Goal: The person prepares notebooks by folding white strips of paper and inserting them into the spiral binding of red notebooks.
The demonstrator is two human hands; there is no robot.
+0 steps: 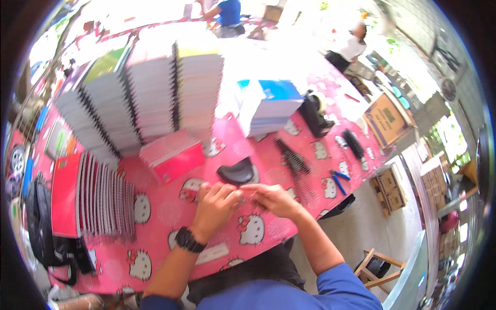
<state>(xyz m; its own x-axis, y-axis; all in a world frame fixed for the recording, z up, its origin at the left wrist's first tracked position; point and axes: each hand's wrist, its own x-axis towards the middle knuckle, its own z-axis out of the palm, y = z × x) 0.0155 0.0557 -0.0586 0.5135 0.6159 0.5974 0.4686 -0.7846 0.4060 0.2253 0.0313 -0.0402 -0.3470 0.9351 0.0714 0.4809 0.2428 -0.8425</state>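
My left hand, with a black watch on its wrist, and my right hand are close together over the front part of the table. The fingers of both are bent and pressed together; whatever they hold is too small and blurred to name. Just beyond my fingertips lies a dark, curved, glossy object. A small pile of pink booklets rests past my left hand. To its left is a row of red-covered notebooks with wire binding. Black binding coils lie beyond my right hand.
Tall stacks of spiral-bound notebooks stand at the back left. Further right are a blue-topped stack, a black tape dispenser, a black brush and blue-handled pliers. A cardboard box stands at the right. Two people are in the background.
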